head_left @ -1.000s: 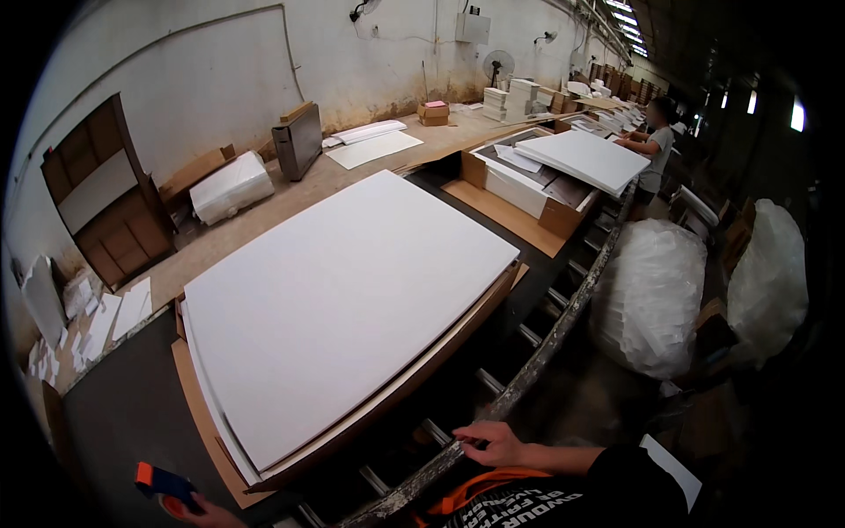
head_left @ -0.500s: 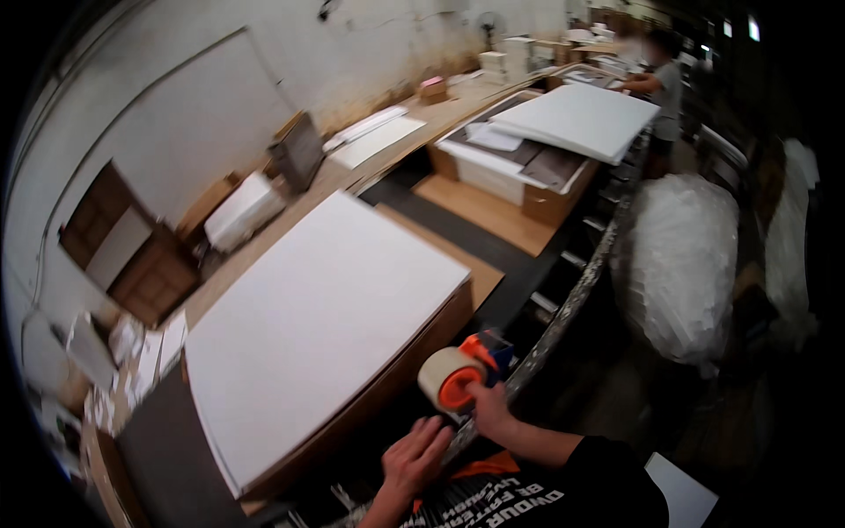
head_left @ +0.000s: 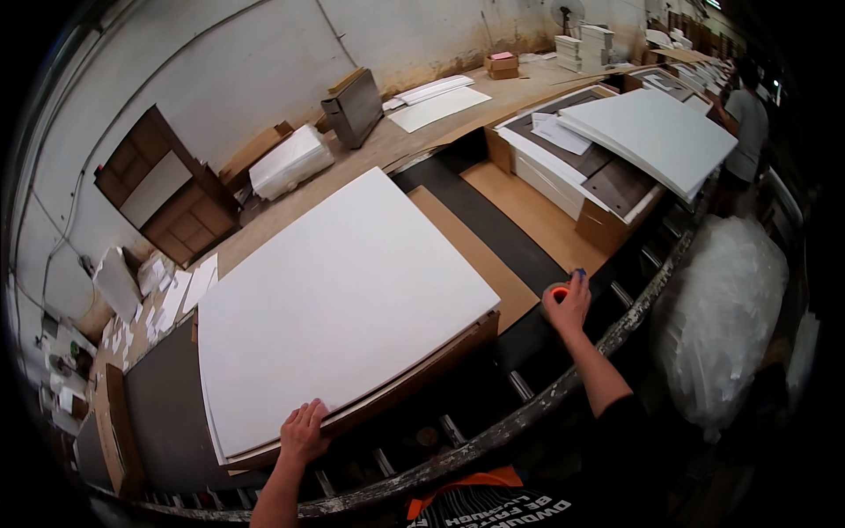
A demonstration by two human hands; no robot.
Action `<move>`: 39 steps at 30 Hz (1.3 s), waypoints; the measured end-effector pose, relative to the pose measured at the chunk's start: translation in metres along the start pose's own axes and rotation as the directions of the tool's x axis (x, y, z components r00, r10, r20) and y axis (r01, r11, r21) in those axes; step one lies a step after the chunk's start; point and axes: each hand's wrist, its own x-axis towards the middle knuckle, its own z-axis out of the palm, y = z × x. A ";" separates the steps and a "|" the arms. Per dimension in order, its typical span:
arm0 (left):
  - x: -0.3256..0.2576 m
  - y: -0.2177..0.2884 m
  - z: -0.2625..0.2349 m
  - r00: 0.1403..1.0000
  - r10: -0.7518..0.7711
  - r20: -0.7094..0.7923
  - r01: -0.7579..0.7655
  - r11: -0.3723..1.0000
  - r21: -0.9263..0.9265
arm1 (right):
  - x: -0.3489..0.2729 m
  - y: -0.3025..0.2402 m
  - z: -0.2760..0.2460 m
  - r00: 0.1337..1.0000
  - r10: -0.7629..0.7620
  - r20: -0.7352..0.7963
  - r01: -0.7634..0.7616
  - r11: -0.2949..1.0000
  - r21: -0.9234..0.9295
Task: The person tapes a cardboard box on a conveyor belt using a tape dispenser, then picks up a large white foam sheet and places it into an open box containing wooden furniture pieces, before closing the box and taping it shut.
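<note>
A large white foam sheet [head_left: 343,308] lies on a shallow brown cardboard box [head_left: 449,348] directly in front of me. My left hand [head_left: 304,431] rests on the sheet's near edge, fingers stretched out and the palm by the box side. Out to the right, beyond the box's near corner, my right hand [head_left: 570,310] is closed around a tape dispenser [head_left: 555,294] with an orange hub. The hand hides much of the dispenser. A brown cardboard flap [head_left: 480,260] sticks out from the box's far right side.
The box sits on a dark conveyor belt [head_left: 167,422] with metal rollers and a worn rail [head_left: 563,387] on my side. Further along stands an open carton [head_left: 603,231] with a white board [head_left: 651,132] across it. Bagged plastic [head_left: 722,326] stands right; a co-worker [head_left: 748,123] stands farther off.
My hands have moved apart: the left onto the sheet's near edge, the right outward to the right with the tape dispenser. The view has shifted, so the box's surroundings appear moved.
</note>
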 end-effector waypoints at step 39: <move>-0.218 -0.205 0.005 0.062 -0.995 0.078 0.998 0.059 -0.035 | 0.000 -0.129 0.127 0.886 -0.062 0.459 0.166 0.968 -0.190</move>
